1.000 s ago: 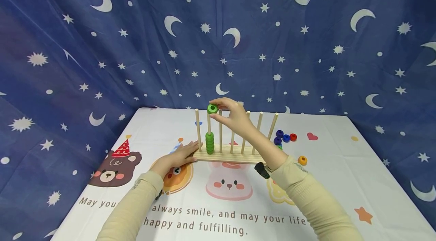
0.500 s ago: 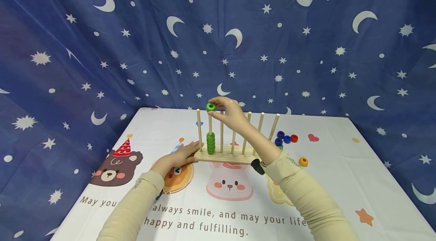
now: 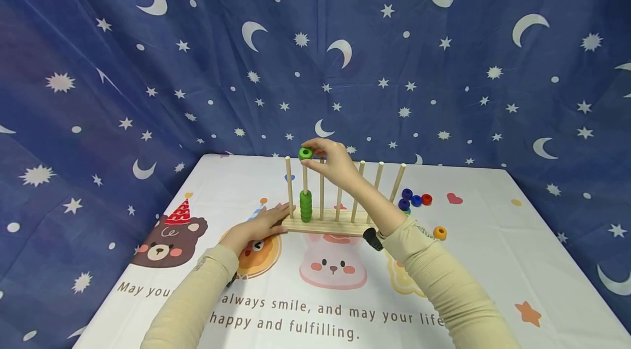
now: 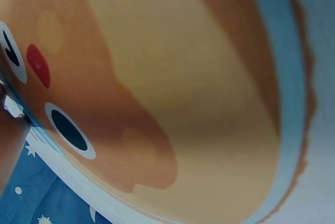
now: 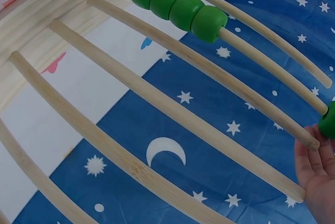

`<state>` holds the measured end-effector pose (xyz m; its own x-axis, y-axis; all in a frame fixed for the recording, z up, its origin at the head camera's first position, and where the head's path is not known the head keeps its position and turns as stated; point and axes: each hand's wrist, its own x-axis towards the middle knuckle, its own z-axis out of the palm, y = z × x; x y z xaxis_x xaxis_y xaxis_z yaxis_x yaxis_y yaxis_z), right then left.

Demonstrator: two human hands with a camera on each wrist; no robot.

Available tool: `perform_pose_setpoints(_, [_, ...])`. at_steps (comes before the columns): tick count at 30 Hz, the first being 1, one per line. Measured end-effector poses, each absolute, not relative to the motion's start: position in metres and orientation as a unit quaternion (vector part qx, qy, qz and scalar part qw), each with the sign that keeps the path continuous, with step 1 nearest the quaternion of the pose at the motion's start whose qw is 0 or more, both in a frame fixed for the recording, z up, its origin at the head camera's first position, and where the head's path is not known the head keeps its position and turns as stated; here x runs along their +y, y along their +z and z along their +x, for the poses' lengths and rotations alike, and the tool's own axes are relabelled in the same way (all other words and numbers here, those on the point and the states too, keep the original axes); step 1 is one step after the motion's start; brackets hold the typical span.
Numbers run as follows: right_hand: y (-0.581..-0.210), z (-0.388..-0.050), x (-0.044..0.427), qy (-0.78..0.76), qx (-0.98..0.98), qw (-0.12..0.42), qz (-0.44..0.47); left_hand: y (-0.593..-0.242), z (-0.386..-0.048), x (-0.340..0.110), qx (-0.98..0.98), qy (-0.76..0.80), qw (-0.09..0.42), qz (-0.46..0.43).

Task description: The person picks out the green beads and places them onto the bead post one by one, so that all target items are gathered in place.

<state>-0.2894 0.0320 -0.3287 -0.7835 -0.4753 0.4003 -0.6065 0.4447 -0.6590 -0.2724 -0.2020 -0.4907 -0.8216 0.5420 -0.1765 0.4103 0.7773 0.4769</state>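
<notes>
A wooden bead rack [image 3: 325, 226] stands on the table, with a row of upright pegs. Several green beads [image 3: 305, 206] are stacked at the bottom of its second peg from the left. My right hand [image 3: 337, 165] pinches another green bead [image 3: 305, 154] between thumb and fingers at the top of that peg. In the right wrist view this bead [image 5: 328, 122] meets the peg's tip; how far it is on cannot be told. My left hand [image 3: 261, 224] rests at the rack's left end, fingers extended and touching the base. The left wrist view shows mostly printed tablecloth.
Right of the rack lie dark blue beads [image 3: 406, 194], a blue bead [image 3: 416, 200] and a red bead [image 3: 426, 199]. A green bead is partly hidden there. An orange bead [image 3: 440, 233] lies nearer. A starry curtain [image 3: 315, 64] hangs behind the table [image 3: 473, 283].
My right hand has shifted slightly left and up with the green bead, which now sits in line with the second peg's tip. The left hand stays on the rack's end.
</notes>
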Motion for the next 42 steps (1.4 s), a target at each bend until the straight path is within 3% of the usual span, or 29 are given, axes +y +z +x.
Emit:
perform_pose_setpoints(25, [-0.3243, -0.2887, 0.0314, 0.388, -0.858, 0.071, 0.327, -0.4868, -0.2751, -0.2005, 0.929, 0.216, 0.148, 0.261])
perform_pose_setpoints(42, [-0.3269, -0.2842, 0.0324, 0.424, -0.842, 0.095, 0.318, -0.4908, -0.2723, -0.1996, 0.929, 0.213, 0.142, 0.268])
